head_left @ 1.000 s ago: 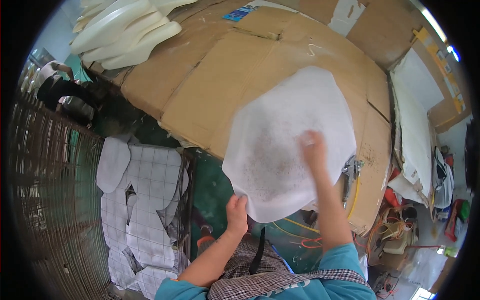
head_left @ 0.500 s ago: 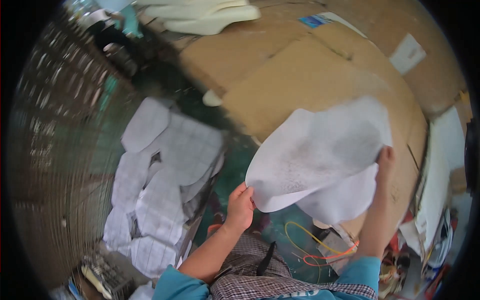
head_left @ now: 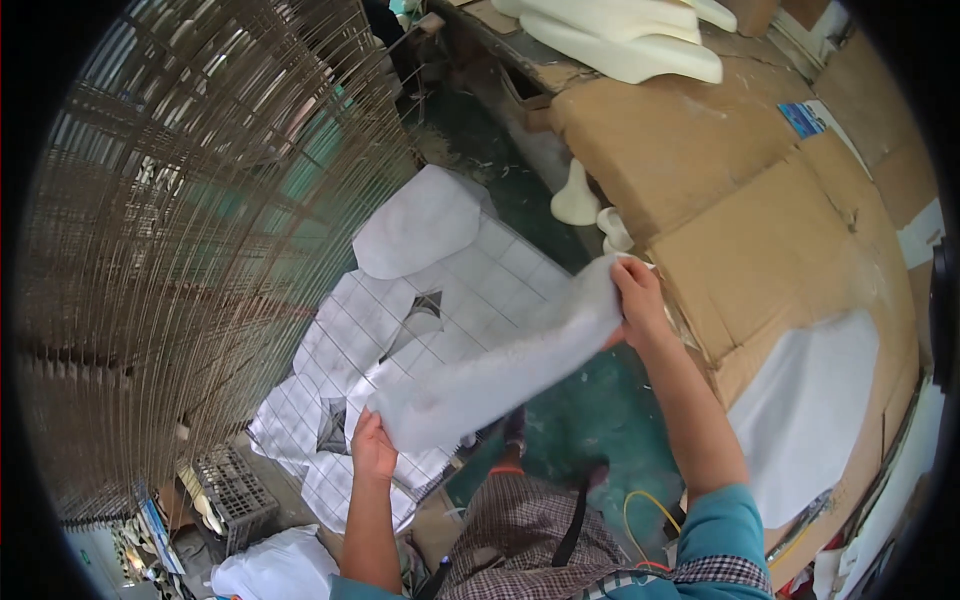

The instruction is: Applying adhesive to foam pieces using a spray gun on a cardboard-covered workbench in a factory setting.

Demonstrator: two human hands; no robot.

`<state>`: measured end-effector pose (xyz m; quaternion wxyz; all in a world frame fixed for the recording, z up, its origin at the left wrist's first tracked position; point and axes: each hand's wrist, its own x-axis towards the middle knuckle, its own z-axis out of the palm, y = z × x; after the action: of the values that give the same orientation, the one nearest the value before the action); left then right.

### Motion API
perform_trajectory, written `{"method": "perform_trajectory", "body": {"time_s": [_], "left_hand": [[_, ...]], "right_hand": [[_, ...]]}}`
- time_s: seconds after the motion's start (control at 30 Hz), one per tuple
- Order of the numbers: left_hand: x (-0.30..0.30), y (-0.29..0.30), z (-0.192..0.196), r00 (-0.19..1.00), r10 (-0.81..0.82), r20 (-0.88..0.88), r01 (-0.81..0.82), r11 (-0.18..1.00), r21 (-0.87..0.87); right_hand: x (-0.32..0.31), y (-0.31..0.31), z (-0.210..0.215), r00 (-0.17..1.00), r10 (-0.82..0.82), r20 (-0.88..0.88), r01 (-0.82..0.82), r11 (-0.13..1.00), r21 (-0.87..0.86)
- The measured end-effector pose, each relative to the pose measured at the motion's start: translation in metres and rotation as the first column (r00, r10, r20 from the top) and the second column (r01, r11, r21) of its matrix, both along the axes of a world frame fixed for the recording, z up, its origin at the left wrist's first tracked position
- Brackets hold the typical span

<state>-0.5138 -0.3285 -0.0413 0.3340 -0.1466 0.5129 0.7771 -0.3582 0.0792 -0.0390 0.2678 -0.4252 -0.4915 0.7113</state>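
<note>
I hold a curved white flexible sheet (head_left: 500, 375) stretched between both hands, above a wire mesh rack. My left hand (head_left: 374, 447) pinches its lower left end. The fingers of my right hand (head_left: 637, 298) are closed on its upper right end, near the edge of the cardboard-covered table. Beneath the held sheet, several similar white pieces (head_left: 350, 320) lie under the wire grid (head_left: 520, 265). One rounded white piece (head_left: 418, 222) rests on top of the grid at the far end, separate from the sheet in my hands.
Tall stacked wire racks (head_left: 230, 220) rise at the left. On the cardboard-covered table (head_left: 760, 240) lie another white sheet (head_left: 810, 420) and pale foam shapes (head_left: 620, 40). A plastic crate (head_left: 240, 490) and a white bag (head_left: 275, 565) stand lower left. A yellow hose (head_left: 640, 505) hangs near my right arm.
Both hands have carried the white sheet left from over the table to above the wire rack. The view has turned left. Another white sheet now shows on the table behind.
</note>
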Motion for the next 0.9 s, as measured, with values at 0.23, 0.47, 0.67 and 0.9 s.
{"method": "perform_trajectory", "body": {"time_s": [0.23, 0.47, 0.67, 0.9], "left_hand": [[-0.059, 0.042, -0.091, 0.996, 0.092, -0.015, -0.089, 0.989, 0.12], [-0.03, 0.086, -0.211, 0.939, 0.05, 0.341, 0.061, 0.949, -0.308], [0.005, 0.146, -0.134, 0.969, -0.135, 0.207, 0.199, 0.923, -0.329], [0.147, 0.245, 0.145, 0.604, -0.21, -0.769, 0.616, 0.735, 0.283]], "right_hand": [[-0.096, 0.061, -0.069, 0.996, -0.06, -0.071, 0.061, 0.998, 0.012], [-0.054, 0.04, -0.136, 0.93, -0.103, 0.352, -0.003, 0.957, 0.289], [0.103, -0.043, -0.043, 0.975, 0.062, 0.214, -0.105, 0.975, 0.194], [0.388, -0.083, 0.077, 0.45, -0.712, 0.539, 0.01, 0.607, 0.794]]}}
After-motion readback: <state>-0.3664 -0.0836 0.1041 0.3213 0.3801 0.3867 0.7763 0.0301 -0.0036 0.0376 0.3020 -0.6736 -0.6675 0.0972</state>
